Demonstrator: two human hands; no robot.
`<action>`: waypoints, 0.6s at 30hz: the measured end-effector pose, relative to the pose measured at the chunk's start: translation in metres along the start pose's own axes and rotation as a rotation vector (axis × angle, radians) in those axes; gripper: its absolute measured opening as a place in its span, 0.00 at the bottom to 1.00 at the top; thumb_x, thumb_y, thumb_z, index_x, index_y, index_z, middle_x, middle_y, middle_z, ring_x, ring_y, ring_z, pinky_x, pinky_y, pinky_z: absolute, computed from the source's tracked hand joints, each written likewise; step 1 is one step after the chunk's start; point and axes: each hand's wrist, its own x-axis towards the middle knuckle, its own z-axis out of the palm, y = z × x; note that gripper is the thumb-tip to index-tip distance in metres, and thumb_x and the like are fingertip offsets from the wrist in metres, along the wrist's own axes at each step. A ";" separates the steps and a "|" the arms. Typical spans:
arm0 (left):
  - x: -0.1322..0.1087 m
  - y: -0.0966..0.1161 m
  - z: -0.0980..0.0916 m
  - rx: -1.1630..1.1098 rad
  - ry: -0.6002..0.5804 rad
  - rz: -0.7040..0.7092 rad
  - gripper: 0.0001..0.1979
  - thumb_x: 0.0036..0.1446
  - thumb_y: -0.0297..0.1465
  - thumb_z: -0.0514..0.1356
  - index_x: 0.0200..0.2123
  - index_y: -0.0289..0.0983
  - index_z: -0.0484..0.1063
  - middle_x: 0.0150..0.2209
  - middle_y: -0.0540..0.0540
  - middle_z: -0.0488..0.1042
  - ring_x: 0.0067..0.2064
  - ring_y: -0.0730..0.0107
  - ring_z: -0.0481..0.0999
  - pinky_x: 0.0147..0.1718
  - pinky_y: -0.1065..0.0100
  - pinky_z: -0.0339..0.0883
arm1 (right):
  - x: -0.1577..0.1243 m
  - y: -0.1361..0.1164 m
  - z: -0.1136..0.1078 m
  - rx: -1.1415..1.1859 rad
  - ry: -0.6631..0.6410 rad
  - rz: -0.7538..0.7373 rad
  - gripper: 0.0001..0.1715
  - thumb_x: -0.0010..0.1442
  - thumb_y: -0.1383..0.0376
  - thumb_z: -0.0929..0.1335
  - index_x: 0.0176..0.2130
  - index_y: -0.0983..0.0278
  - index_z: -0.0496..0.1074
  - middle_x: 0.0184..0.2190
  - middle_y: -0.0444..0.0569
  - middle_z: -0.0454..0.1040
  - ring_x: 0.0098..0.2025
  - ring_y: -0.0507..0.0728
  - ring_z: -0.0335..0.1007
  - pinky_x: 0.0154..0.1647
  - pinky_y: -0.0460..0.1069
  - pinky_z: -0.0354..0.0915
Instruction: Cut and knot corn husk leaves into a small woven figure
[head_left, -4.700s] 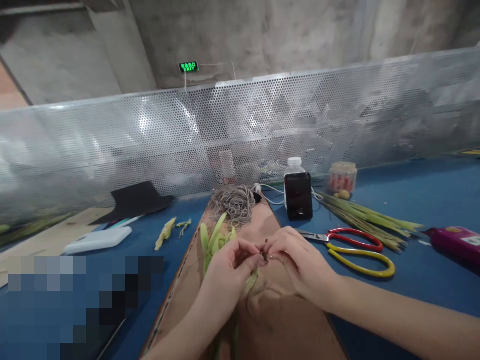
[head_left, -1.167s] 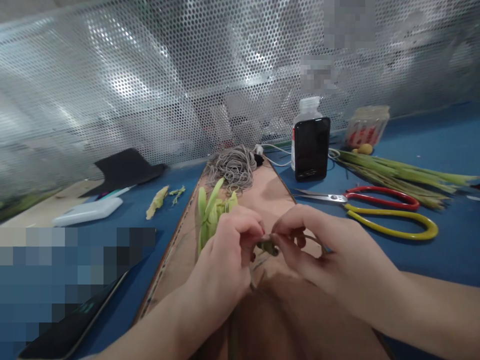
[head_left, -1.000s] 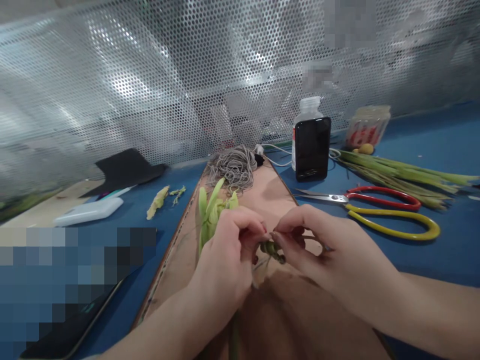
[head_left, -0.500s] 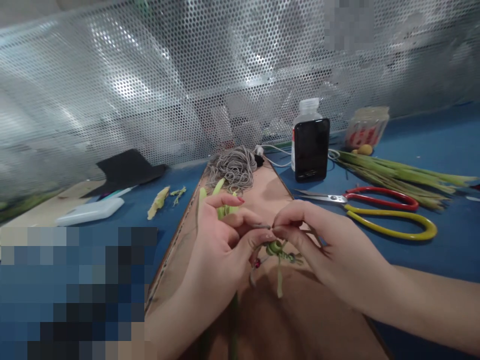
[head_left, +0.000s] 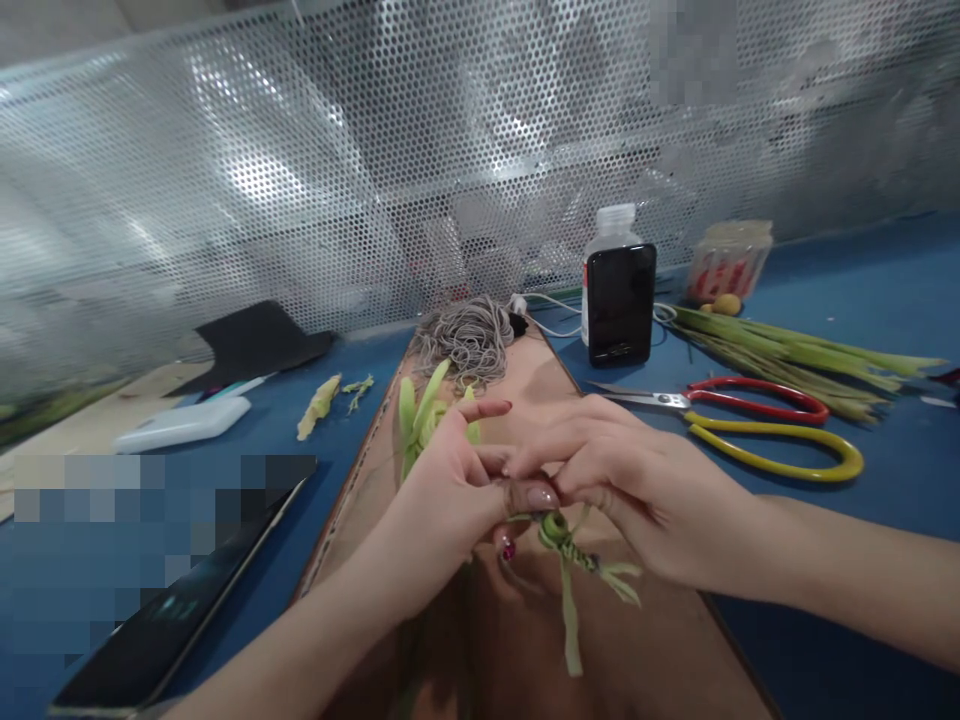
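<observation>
Head cam, L hand & R hand, both pinching green braid

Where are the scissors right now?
Head view, right side: the scissors lie on the blue table, between the right hand and the green stalks.

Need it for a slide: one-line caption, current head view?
Left hand and right hand meet at a small knotted green piece over a tan board, scissors lying to the right.

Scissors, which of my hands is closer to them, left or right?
Right. Your right hand is just on the near side of the scissors; your left hand is farther off, to their left.
</observation>
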 end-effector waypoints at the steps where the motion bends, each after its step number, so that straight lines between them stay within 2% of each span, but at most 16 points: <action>1: 0.000 0.000 -0.001 -0.016 -0.017 -0.013 0.30 0.42 0.29 0.65 0.45 0.40 0.52 0.18 0.60 0.69 0.13 0.84 0.62 0.11 0.82 0.49 | 0.001 -0.001 -0.001 0.006 -0.021 -0.004 0.15 0.53 0.81 0.57 0.33 0.61 0.60 0.41 0.47 0.71 0.47 0.51 0.62 0.47 0.52 0.62; 5: -0.001 -0.003 -0.004 -0.090 -0.083 -0.047 0.32 0.41 0.32 0.66 0.48 0.40 0.53 0.18 0.59 0.67 0.13 0.85 0.60 0.11 0.82 0.48 | 0.001 -0.002 -0.002 0.002 -0.063 -0.045 0.17 0.51 0.81 0.58 0.35 0.61 0.61 0.43 0.48 0.70 0.48 0.52 0.62 0.48 0.52 0.61; 10: -0.001 -0.005 -0.007 -0.116 -0.163 -0.086 0.38 0.43 0.32 0.65 0.54 0.39 0.48 0.20 0.55 0.69 0.14 0.85 0.60 0.13 0.82 0.52 | -0.004 0.004 0.001 -0.101 -0.029 -0.139 0.15 0.50 0.80 0.61 0.36 0.64 0.63 0.37 0.49 0.70 0.41 0.52 0.63 0.44 0.49 0.62; 14: 0.000 -0.003 -0.007 -0.075 -0.160 -0.058 0.41 0.44 0.29 0.65 0.57 0.39 0.42 0.21 0.55 0.70 0.15 0.84 0.63 0.13 0.82 0.53 | -0.008 0.008 0.005 -0.133 0.005 -0.152 0.10 0.52 0.77 0.61 0.35 0.65 0.62 0.34 0.50 0.68 0.39 0.52 0.62 0.42 0.47 0.62; 18: 0.000 -0.001 -0.006 -0.003 -0.123 -0.028 0.41 0.44 0.26 0.64 0.56 0.39 0.43 0.22 0.54 0.71 0.16 0.83 0.65 0.15 0.81 0.58 | -0.008 0.009 0.005 -0.193 -0.015 -0.113 0.08 0.56 0.75 0.59 0.34 0.64 0.62 0.33 0.49 0.67 0.38 0.52 0.61 0.41 0.47 0.62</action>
